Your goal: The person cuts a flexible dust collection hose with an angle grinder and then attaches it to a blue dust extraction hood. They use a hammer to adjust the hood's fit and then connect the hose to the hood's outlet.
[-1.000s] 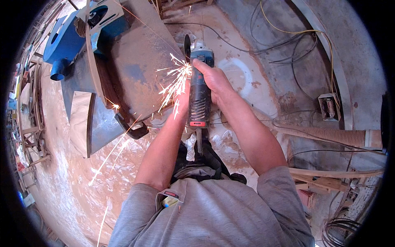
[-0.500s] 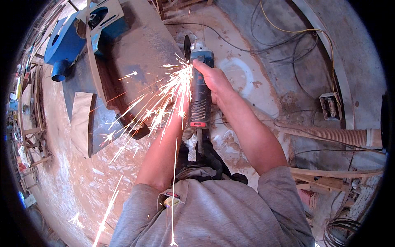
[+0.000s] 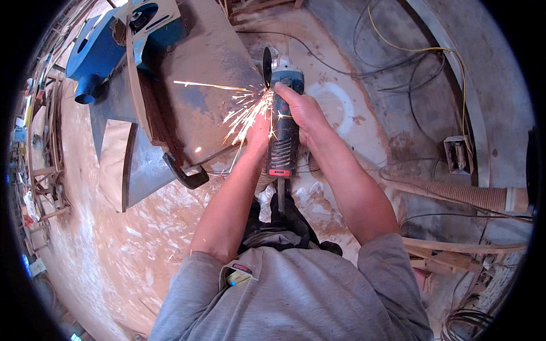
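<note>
An angle grinder with a dark body, a blue-green collar and a red tail end points away from me. Its thin dark disc stands edge-on at the far left of the tool. My right hand is wrapped round the body from the right, its thumb lying on top near the collar. Against the tool's left side is my left hand, closed, with its fingers largely covered by sparks and the grinder. What it grips cannot be made out. Bright sparks spray down and left from below the disc.
A blue machine housing and a curved wooden piece rest on a dusty metal table at left. A curved board leans nearby. Cables and a ribbed hose lie to the right.
The spark spray has become smaller and shorter, and the long streaks beside my left arm are gone. The whole view has shifted slightly; both hands keep their places at the grinder.
</note>
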`<action>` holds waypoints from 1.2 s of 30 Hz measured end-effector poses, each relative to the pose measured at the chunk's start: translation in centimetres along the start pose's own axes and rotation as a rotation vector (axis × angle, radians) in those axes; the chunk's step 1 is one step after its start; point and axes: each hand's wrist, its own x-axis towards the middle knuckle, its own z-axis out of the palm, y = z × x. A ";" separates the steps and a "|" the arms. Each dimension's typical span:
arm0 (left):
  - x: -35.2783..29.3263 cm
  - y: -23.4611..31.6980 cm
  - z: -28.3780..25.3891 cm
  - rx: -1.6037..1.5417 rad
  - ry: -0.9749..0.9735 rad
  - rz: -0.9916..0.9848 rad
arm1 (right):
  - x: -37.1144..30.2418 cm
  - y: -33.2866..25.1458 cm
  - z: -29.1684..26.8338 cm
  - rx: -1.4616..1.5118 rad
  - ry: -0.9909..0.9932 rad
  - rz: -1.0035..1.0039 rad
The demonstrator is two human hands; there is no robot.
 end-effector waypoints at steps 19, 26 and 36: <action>1.9 -1.6 -0.7 0.110 -0.094 0.186 | -0.3 0.0 0.4 -0.038 0.034 -0.012; 1.2 -1.5 -0.3 0.103 -0.063 0.161 | -0.9 -0.3 0.4 -0.034 0.022 0.002; 1.0 -1.2 -0.3 0.221 -0.028 0.157 | -1.4 -0.6 0.5 0.002 -0.011 0.000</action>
